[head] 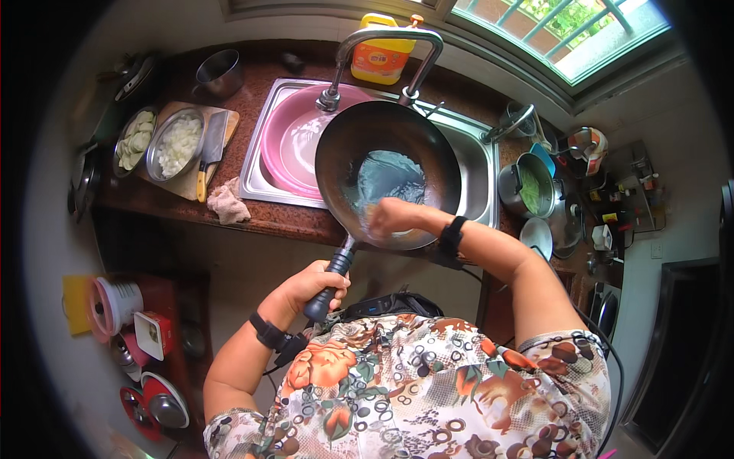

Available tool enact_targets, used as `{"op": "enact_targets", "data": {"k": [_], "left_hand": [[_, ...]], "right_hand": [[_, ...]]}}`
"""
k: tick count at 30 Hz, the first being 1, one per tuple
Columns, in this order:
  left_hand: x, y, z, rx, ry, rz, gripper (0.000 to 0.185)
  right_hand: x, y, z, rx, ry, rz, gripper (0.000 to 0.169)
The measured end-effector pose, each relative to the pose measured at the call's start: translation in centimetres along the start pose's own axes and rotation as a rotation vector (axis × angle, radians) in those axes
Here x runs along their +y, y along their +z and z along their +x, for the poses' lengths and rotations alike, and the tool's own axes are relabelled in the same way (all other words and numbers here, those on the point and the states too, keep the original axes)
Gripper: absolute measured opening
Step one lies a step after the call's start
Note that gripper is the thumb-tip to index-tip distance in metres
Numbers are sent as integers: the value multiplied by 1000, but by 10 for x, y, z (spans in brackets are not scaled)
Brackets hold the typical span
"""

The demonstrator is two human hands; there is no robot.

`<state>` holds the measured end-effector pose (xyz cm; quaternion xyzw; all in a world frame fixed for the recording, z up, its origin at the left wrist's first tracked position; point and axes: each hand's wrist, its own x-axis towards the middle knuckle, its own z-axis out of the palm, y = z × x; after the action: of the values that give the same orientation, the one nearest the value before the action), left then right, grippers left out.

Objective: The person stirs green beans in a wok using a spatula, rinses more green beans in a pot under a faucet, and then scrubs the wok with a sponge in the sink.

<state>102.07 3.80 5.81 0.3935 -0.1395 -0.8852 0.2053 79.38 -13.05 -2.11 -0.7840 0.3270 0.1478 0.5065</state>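
Note:
My left hand grips the black handle of a dark wok. The wok is held over the sink, its bowl facing up and its handle towards me. A pool of water lies in its bottom. Inside the near side of the wok is my right hand, curled and blurred. Whether something is in its fingers cannot be made out. Behind the wok, a pink basin with water in it sits in the left bowl of the steel sink. The faucet arches above.
On the left are a cutting board, a cleaver, chopped pale vegetable pieces, sliced vegetables and a cloth. A yellow jug stands behind the sink. To the right is a pot with green contents.

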Motion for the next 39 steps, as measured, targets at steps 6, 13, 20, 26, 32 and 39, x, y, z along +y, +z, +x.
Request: {"op": "enact_targets", "data": {"k": [6,13,20,26,32,39], "left_hand": [[4,1,0,54,-37,118,13],[1,4,-1,67,-1,58,12],[-2,-4,4,-15,5,-43,11],[4,1,2,46,-41,26,13],[4,6,1,89,-45,64,13],[1,3,6,-17,-30,-38,12]], "right_hand": [[-30,-48,102,497,-331,-275,30],[72,-86,45,474,214,-847,12],[48,-23,-20,90,142,-488,14],[-48,-13,36,204,-227,-67,31],[-22,-79,106,560,-21,-376,27],[105,-86,38,284,363,-701,15]]}}
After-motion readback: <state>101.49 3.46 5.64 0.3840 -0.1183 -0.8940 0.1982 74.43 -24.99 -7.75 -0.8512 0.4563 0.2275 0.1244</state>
